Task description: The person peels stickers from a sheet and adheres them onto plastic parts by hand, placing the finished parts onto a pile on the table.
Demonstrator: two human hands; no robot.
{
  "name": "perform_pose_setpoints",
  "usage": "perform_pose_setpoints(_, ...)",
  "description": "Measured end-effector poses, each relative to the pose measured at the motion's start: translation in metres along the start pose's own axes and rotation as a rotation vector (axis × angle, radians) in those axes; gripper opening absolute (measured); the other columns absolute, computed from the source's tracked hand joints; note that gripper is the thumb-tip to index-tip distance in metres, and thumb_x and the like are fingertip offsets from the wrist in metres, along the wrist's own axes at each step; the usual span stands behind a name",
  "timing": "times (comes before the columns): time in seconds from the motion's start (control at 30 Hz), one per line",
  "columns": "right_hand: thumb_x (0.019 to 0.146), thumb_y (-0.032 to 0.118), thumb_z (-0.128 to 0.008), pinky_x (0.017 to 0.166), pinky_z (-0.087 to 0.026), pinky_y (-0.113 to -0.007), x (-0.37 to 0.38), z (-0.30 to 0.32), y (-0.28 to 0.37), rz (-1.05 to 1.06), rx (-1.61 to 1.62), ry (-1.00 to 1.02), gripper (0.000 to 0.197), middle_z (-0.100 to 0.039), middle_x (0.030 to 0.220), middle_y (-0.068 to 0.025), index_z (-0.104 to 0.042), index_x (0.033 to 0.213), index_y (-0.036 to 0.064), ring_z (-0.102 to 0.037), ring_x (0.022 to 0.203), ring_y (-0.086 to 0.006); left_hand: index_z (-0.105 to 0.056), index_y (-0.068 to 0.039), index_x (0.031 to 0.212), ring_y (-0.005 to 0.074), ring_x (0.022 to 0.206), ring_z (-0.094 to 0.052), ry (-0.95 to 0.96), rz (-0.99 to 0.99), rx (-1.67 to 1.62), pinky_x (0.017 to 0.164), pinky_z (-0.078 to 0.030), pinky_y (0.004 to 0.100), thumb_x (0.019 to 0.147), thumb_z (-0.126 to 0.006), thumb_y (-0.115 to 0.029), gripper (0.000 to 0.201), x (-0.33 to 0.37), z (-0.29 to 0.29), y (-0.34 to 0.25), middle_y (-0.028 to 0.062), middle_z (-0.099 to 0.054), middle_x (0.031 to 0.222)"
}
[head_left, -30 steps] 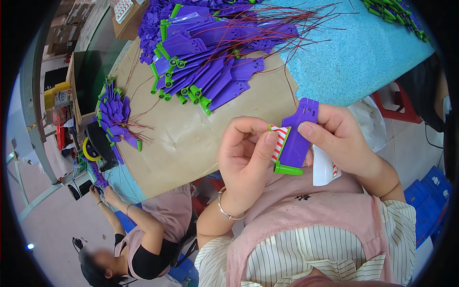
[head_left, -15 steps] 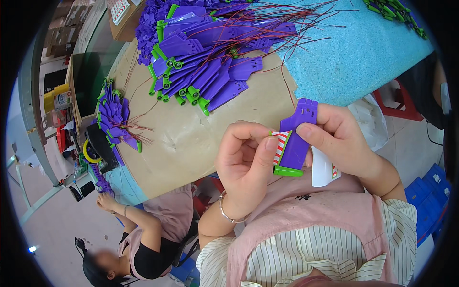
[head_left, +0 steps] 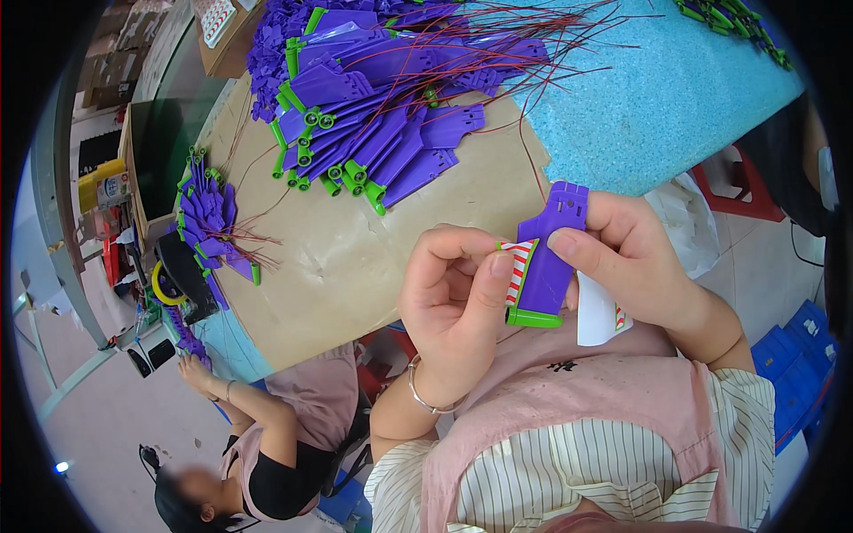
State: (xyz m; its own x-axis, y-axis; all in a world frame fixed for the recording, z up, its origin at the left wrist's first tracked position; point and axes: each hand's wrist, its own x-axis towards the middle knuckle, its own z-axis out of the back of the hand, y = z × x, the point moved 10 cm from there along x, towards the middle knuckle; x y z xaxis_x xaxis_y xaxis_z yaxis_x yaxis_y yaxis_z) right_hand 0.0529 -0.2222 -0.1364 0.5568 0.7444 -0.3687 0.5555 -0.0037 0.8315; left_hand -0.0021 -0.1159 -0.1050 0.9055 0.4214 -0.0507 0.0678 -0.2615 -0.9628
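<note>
My right hand [head_left: 629, 253] grips a flat purple plastic wing-shaped part [head_left: 548, 266] with a green end piece [head_left: 533, 318]. The thumb presses on its face. A curled white backing sheet [head_left: 597, 313], with a bit of striped sticker on it, hangs beneath the same hand. Between thumb and forefinger, my left hand [head_left: 458, 298] pinches a red-and-white striped sticker [head_left: 517, 271] with a green edge. That sticker lies along the left edge of the purple part; how much of it touches the surface I cannot tell. The other left fingers are curled in.
A large heap of purple wing parts [head_left: 382, 133] with green ends and thin red wires [head_left: 498, 44] covers the table's far side. A smaller pile [head_left: 209, 222] lies at the left. Blue sheeting [head_left: 657, 98] covers the right side. A co-worker [head_left: 293, 426] sits at the lower left.
My hands, the sticker and the purple part keep nearly the same pose. The whole view has shifted very slightly.
</note>
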Motion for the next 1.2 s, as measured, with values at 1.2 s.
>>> perform_pose_setpoints(1.2,0.084,0.003,-0.053,0.062,-0.047,-0.023,-0.013,-0.01,0.022,0.3,0.041,0.165,0.021,-0.058,0.086,-0.0084,-0.045,0.103,0.0002,-0.059,0.072,-0.0122,-0.048,0.0,0.091,0.0195,0.073,-0.052,0.095,-0.469,0.574,0.065,-0.043,0.0268,0.076,-0.064,-0.011,0.024,-0.014,-0.014,-0.031,0.0146,-0.053,0.086)
